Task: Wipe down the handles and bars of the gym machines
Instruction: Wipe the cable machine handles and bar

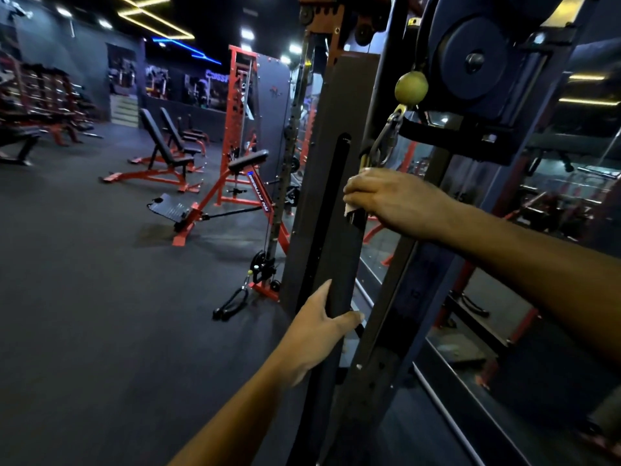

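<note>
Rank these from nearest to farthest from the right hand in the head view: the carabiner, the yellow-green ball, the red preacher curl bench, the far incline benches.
1. Carabiner, just above the right hand.
2. Yellow-green ball, higher on the cable.
3. Red preacher curl bench, left, across the floor.
4. Incline benches, farther left and back.

A dark grey shroud panel (331, 183) with a black slot fronts the cable machine, where a yellow-green stopper ball (411, 88) hangs above a silver carabiner (388, 139). A sliver of white cloth (349, 210) shows beneath the right hand (396, 200). Across the charcoal, faintly speckled floor (100, 297) stand red-framed incline benches (164, 156) with black pads and a red rack upright (240, 122). Yellow light strips (158, 18) and a blue one (188, 50) line the black ceiling.
</note>
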Motion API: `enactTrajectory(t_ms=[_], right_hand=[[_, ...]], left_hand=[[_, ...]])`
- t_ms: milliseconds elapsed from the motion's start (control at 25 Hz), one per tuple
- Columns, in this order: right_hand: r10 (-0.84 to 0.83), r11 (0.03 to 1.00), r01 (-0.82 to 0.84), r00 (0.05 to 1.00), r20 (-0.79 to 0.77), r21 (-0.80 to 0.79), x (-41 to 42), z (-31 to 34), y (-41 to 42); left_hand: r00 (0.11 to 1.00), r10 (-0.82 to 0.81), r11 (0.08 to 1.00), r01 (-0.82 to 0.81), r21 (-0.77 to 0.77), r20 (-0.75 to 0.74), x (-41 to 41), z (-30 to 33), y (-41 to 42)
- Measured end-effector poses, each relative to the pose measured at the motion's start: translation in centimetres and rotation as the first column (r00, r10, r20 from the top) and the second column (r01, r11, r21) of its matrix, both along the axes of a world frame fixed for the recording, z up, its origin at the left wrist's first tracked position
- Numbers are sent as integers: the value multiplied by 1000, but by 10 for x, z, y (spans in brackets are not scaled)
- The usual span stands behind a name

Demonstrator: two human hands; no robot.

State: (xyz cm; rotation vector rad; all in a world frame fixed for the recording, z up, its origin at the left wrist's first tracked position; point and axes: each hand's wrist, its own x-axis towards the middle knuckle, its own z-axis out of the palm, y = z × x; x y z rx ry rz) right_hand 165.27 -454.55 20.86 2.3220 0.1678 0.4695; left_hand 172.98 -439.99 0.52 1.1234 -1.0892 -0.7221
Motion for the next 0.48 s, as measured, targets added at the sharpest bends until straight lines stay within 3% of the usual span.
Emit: enactTrajectory(t_ms=[80,200,280,360,440,480], right_hand=[[14,999,-12,999,-41,47,-1,-22,8],[103,994,-107,975,-197,-12,-16,-43,18],[64,997,-67,991,-115,-30,-18,-23,6],[56,994,-56,998,3,95,-19,-12,-2],[81,981,-71,996,-45,179,-22,-30,5],[117,986,-105,989,-88,130,-27,-42,12]], left_hand=[[999,-35,999,35,8,-29,-4,-5,4],[998,-1,1000,1,-8,-65,-9,-7,7],[996,55,998,-57,-18,-65,-10,-9,9],[992,106,994,-107,-20,-68,-9,-11,10],[989,125,992,-126,-11,-79,-6,-12,10],[989,118,993,-119,-3,-86,-5,-12,9]])
